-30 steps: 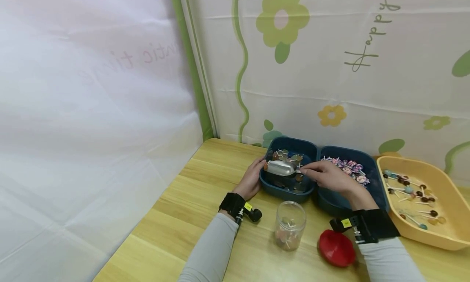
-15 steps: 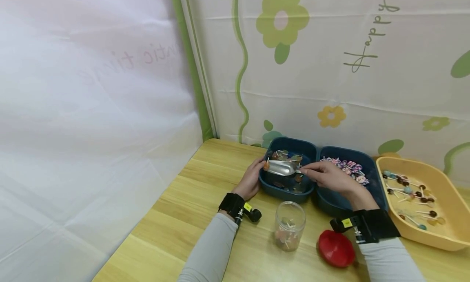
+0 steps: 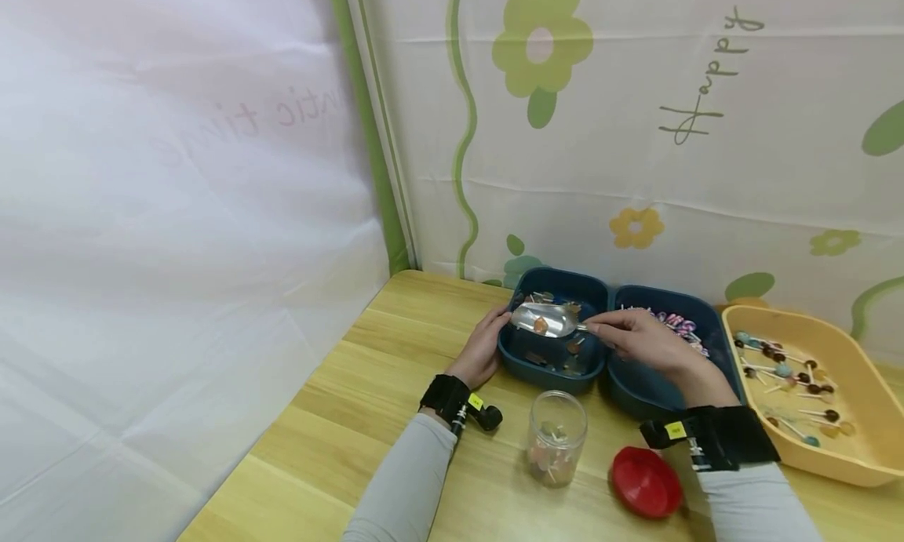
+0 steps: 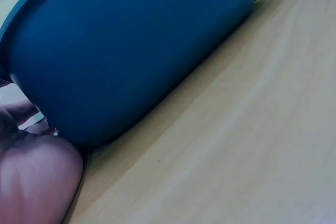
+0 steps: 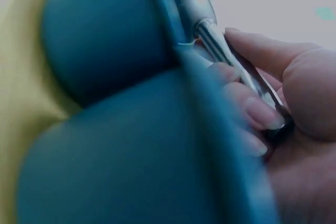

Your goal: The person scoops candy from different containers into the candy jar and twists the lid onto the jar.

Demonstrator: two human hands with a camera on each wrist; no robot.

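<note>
In the head view my right hand holds a metal scoop by its handle, above the left dark blue bin. An orange lollipop lies in the scoop's bowl. The right wrist view shows fingers and thumb curled round the scoop handle, close to a blue bin rim. My left hand grips the left side of that same bin at its rim; some of its fingers are hidden. Several lollipops with clear or amber heads lie inside the bin.
A clear jar with some lollipops stands in front of the bins. Beside it lies a red lid. A second blue bin with striped lollipops and a yellow tray with more lollipops stand to the right.
The scoop has tilted, and the orange lollipop has slid from its front edge into the bowl. My right hand has shifted slightly right; my left hand stays at the bin.
</note>
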